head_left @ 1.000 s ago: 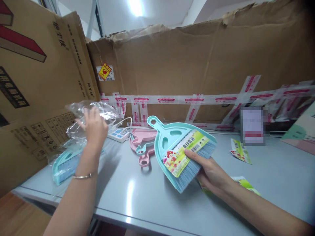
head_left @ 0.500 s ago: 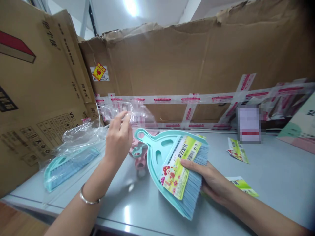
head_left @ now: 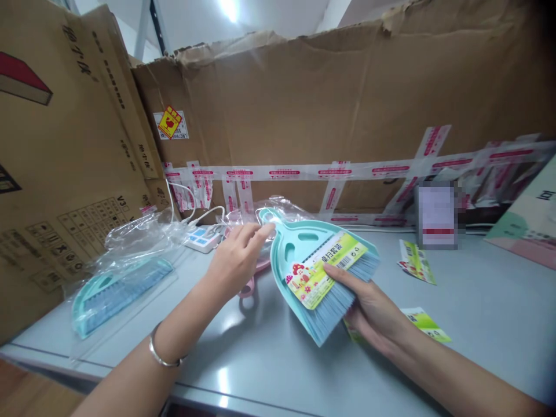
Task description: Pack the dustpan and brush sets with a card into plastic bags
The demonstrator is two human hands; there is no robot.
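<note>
My right hand (head_left: 365, 301) grips a light-blue dustpan (head_left: 284, 278) with a small brush (head_left: 336, 298) nested in it. Its thumb lies on a printed yellow-green label card (head_left: 319, 272) across the brush, and the other fingers are behind. The set is tilted above the table, handle pointing away to the left. My left hand (head_left: 237, 258) is at the handle end, fingers closed on a clear plastic bag (head_left: 282, 204) that lies around and behind the handle. The fingertips are partly hidden. Pink plastic pieces (head_left: 247, 288) are partly visible behind that hand.
On the left of the grey table (head_left: 243, 359) lies another blue dustpan set (head_left: 121, 295) in clear plastic. A white power strip (head_left: 202, 238) with cables sits behind. Loose label cards (head_left: 417, 262) lie right, near a blurred upright box (head_left: 438, 217). Large cardboard boxes (head_left: 304, 116) stand behind.
My left hand has moved right and down to the handle, and the clear bag has shifted right with it. The dustpan set has tilted and risen slightly. The power strip is now uncovered.
</note>
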